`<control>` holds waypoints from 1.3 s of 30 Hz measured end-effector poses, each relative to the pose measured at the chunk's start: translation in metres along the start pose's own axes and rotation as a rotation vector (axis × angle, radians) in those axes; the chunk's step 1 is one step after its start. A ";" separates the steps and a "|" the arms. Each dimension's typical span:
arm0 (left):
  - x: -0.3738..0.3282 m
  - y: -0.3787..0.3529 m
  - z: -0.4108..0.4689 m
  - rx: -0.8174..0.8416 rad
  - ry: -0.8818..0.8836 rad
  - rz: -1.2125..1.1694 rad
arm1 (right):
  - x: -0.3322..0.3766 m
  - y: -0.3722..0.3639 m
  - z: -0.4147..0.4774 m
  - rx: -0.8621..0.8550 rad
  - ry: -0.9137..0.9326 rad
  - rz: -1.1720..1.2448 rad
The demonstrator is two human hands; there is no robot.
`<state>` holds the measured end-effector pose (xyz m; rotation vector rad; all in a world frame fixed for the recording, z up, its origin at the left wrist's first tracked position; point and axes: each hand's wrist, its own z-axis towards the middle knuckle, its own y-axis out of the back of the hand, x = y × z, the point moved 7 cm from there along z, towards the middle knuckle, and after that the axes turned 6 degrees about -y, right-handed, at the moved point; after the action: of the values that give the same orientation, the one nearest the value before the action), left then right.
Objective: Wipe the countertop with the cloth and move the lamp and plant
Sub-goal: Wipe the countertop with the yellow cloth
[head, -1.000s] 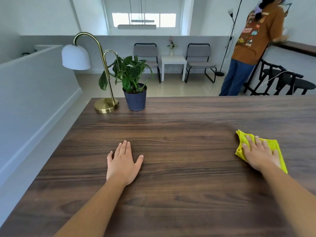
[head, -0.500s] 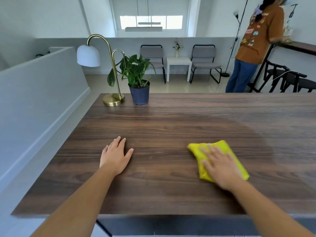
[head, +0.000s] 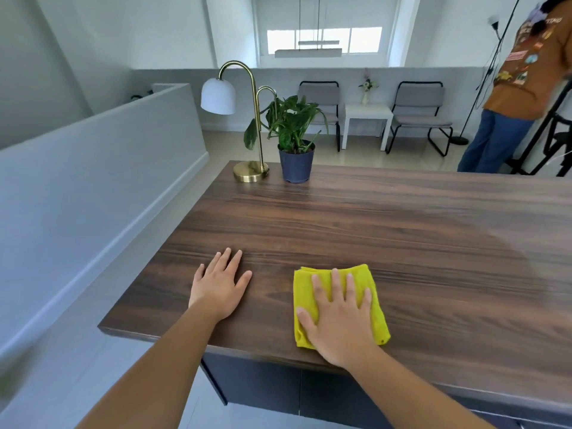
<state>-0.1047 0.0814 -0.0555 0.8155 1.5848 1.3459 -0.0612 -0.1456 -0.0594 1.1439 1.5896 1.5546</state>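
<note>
- Right hand (head: 339, 320) lay flat on the folded yellow cloth (head: 376, 300), fingers spread, pressing it to the bench (head: 402, 230) near the front edge
- Left hand (head: 218, 287) rested open on the bench beside it, grasping nothing
- Lamp (head: 250, 173) and plant (head: 295, 162) stood just beside each other at the far left corner

Two grey chairs (head: 421, 113) under bright window (head: 323, 40)

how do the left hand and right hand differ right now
The right hand presses flat on the yellow cloth, fingers spread; the left hand lies bare on the countertop, fingers closer together, angled right. Both rest palm-down near the front edge.
</note>
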 end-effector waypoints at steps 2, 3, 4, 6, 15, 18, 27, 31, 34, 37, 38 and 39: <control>0.001 0.000 0.001 0.003 0.000 0.005 | 0.007 0.001 0.024 0.000 -0.026 0.032; 0.001 0.000 0.001 0.005 0.001 0.005 | 0.004 0.003 0.038 0.004 -0.053 0.049; 0.001 -0.001 0.001 0.005 0.004 0.005 | -0.002 0.004 0.051 0.010 -0.085 0.070; 0.002 -0.002 -0.001 0.003 0.009 0.003 | -0.016 0.007 0.072 0.014 -0.154 0.092; 0.001 -0.004 -0.001 0.021 0.019 -0.003 | -0.034 0.015 0.086 0.007 -0.220 0.097; -0.004 -0.002 0.000 0.022 0.053 -0.015 | -0.035 0.016 0.084 0.009 -0.204 0.099; -0.027 -0.006 -0.001 0.025 0.095 0.021 | -0.047 0.013 0.068 0.043 -0.150 0.101; -0.029 -0.003 0.003 0.042 0.092 0.022 | -0.050 0.024 0.075 0.057 -0.131 0.197; -0.035 0.017 0.022 -0.003 0.041 0.030 | -0.059 0.049 0.097 -0.007 -0.125 0.258; -0.042 0.048 0.057 -0.068 -0.007 0.021 | -0.062 0.074 0.138 -0.023 -0.125 0.316; -0.044 0.058 0.072 -0.084 -0.022 0.017 | -0.059 0.083 0.153 -0.029 -0.117 0.347; -0.046 0.066 0.087 -0.096 -0.035 0.010 | -0.056 0.090 0.168 -0.031 -0.106 0.390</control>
<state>-0.0100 0.0881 0.0159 0.7848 1.4794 1.3966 0.1265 -0.1287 0.0045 1.5611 1.3218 1.7191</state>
